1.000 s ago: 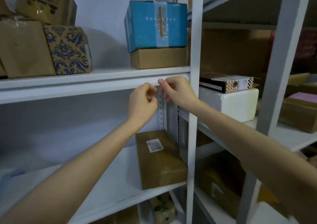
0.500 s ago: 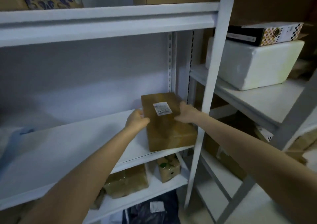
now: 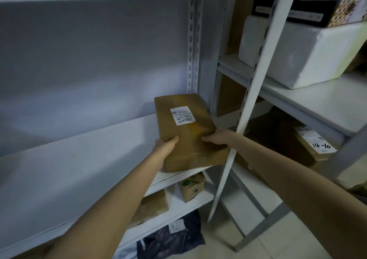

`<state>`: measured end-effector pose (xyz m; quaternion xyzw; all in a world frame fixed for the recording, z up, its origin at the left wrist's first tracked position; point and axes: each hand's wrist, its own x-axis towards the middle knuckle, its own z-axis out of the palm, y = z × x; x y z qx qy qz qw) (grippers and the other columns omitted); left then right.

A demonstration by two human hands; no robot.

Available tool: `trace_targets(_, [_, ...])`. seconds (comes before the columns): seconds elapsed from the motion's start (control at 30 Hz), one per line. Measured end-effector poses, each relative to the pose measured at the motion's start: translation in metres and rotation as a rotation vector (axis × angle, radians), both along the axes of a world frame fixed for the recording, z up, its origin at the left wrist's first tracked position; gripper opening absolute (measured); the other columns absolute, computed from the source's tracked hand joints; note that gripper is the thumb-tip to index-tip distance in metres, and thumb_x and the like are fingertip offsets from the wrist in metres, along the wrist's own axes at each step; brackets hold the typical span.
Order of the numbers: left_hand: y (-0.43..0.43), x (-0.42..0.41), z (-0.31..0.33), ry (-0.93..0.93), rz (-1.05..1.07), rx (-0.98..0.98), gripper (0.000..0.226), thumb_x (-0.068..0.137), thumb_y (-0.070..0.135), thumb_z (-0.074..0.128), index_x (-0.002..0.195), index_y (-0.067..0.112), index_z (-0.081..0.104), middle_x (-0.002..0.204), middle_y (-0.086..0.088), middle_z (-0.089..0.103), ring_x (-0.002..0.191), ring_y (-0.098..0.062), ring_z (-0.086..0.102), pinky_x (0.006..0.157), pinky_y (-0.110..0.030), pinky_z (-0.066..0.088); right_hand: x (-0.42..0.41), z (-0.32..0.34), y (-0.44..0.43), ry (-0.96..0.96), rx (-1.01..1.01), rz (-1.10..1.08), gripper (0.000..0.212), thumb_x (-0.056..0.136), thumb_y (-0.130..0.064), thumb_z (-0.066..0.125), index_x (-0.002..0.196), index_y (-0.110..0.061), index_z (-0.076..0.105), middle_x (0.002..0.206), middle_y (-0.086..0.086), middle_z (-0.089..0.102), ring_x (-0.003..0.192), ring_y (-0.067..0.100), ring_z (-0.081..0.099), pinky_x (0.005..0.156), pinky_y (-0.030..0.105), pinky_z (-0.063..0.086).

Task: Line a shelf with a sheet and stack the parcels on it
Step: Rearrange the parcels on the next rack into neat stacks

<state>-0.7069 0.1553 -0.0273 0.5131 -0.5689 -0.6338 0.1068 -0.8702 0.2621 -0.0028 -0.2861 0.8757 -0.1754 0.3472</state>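
Observation:
A flat brown parcel point(image 3: 186, 131) with a white label lies at the right end of a white shelf point(image 3: 79, 159). A pale sheet seems to cover the shelf board. My left hand point(image 3: 165, 141) grips the parcel's near left edge, thumb on top. My right hand point(image 3: 215, 138) grips its near right edge, thumb on top and fingers hidden beside it. The parcel's near end reaches the shelf's front edge.
A white upright post point(image 3: 248, 107) stands just right of the parcel. Beyond it a white foam box point(image 3: 309, 56) sits on the neighbouring rack. Small brown parcels point(image 3: 191, 186) lie on the shelf below. A dark mailer bag point(image 3: 170, 239) lies on the floor.
Both hands dropped from the upper shelf's edge to the brown parcel and took hold of its near end. The camera tilted down and closer.

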Motion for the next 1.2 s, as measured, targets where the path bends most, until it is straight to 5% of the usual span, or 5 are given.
trace_targets(0.23, [-0.024,0.032,0.022,0.195,0.108,0.221,0.087,0.052,0.044,0.08,0.13,0.019,0.05,0.113,-0.012,0.068,0.093,-0.033,0.069,0.064,-0.047,0.057,0.013,0.009,0.015,-0.423,-0.194,-0.223,0.08,0.078,-0.054,0.072,0.14,-0.016,0.038,0.138,0.007,0.048,0.121,0.027,0.05,0.102,0.038,0.043])
trace_targets(0.43, [0.027,0.051,0.071,0.246,0.196,0.16,0.027,0.082,0.032,0.065,0.106,0.018,0.064,0.089,-0.008,0.068,0.078,-0.027,0.065,0.068,-0.035,0.054,0.024,0.032,0.05,-0.558,-0.456,-0.299,0.058,0.081,-0.047,0.071,0.124,-0.017,0.046,0.108,0.007,0.054,0.095,0.025,0.055,0.091,0.044,0.05])
trace_targets(0.67, [0.125,0.087,0.12,0.311,0.242,0.101,0.018,0.086,0.035,0.063,0.093,0.021,0.055,0.09,-0.01,0.064,0.083,-0.027,0.063,0.067,-0.037,0.053,0.048,0.078,0.134,-0.806,-0.506,-0.29,0.05,0.076,-0.042,0.073,0.114,-0.018,0.051,0.117,0.013,0.056,0.107,0.029,0.055,0.088,0.039,0.049])
trace_targets(1.03, [0.216,0.143,0.181,0.055,0.377,-0.327,0.086,0.08,0.043,0.07,0.148,0.016,0.024,0.154,-0.008,0.027,0.139,-0.031,0.029,0.107,-0.045,0.03,0.085,0.142,0.246,-0.646,-0.64,-0.134,0.073,0.063,-0.033,0.083,0.126,-0.018,0.05,0.121,0.012,0.059,0.109,0.031,0.058,0.096,0.046,0.049])
trace_targets(1.2, [0.241,0.144,0.214,-0.068,0.462,-0.641,0.061,0.075,0.03,0.072,0.125,0.007,0.047,0.135,-0.016,0.04,0.122,-0.029,0.044,0.088,-0.03,0.044,0.102,0.182,0.284,-0.48,-0.679,0.041,0.021,0.081,-0.025,0.071,0.098,-0.02,0.06,0.105,0.006,0.058,0.095,0.022,0.056,0.074,0.033,0.048])
